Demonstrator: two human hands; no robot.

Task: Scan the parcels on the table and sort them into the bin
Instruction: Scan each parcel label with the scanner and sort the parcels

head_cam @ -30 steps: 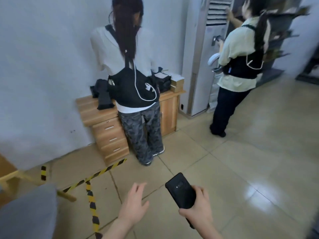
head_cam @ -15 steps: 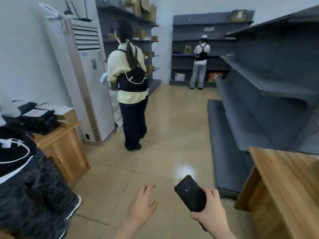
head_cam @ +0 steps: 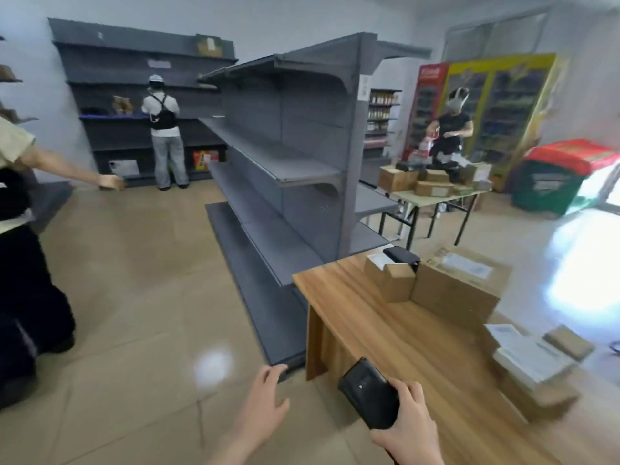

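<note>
The wooden counter (head_cam: 385, 333) filled the 4 o'clock part of the view, its grain running toward the viewer. On it, toward 2 o'clock, a small brown parcel (head_cam: 391, 285) touched a larger parcel (head_cam: 459, 290). A labelled stack (head_cam: 533, 370) lay at 3 o'clock (too blurred to count). At 5 o'clock the right hand (head_cam: 411, 427) had its fingers curled round a black scanner (head_cam: 369, 396) above the counter's near edge. The left hand (head_cam: 265, 397) hung at 6 o'clock over the tiled floor (head_cam: 134, 280), fingers loosely spread, holding nothing. Grey shelving (head_cam: 285, 146) stood at 12 o'clock, and drinks coolers (head_cam: 503, 105) lined the wall at 1 o'clock.
</note>
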